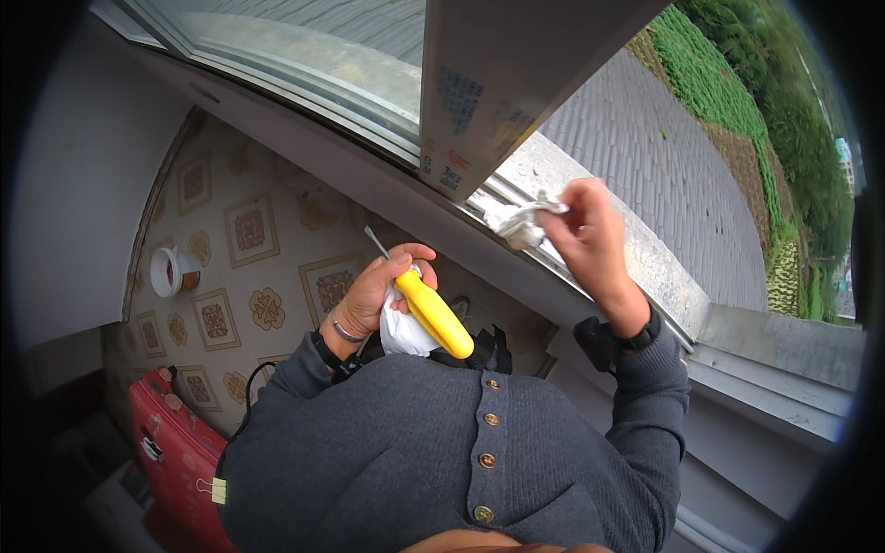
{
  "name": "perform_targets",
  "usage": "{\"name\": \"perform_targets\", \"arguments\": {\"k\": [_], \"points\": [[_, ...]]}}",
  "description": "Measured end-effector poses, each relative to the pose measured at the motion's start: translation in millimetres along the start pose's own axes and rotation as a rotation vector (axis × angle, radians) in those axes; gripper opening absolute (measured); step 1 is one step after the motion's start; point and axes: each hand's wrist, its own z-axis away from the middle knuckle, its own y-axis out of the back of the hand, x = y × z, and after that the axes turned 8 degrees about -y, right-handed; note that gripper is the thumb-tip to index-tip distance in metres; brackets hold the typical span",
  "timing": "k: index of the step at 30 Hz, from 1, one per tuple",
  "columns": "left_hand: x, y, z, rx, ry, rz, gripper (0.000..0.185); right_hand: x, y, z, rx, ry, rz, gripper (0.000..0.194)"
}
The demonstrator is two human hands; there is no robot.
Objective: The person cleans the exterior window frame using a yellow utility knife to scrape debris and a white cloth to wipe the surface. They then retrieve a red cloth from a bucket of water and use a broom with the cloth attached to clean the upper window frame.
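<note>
My left hand (366, 294) is closed around a screwdriver (435, 314) with a yellow handle, its metal blade pointing up and away from me. A white crumpled bag or wad of tissue (404, 332) hangs from the same hand, below the handle. In my right hand (588, 242), a crumpled white tissue or cloth (515, 218) is pinched between thumb and fingers. That hand is slightly blurred and hovers at the window track (550, 259); whether the tissue touches the track I cannot tell.
A window frame post (477, 90) bearing printed writing rises beside the right hand. Glass panes (304, 41) stand to the left. Outside lies a tiled roof (643, 166). On the patterned floor (269, 256) are a white bucket (166, 273) and a red suitcase (176, 449).
</note>
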Motion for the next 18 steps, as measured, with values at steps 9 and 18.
{"name": "perform_targets", "arguments": {"k": [9, 18], "points": [[-1.8, -1.3, 6.0, 0.065, -0.017, -0.011, 0.024, 4.1, -27.3, -30.6, -0.275, 0.568, 0.460, 0.016], [-0.6, -1.8, 5.7, 0.043, -0.016, -0.017, 0.023, 8.1, -2.5, -17.9, -0.526, 0.479, 0.442, 0.021]]}}
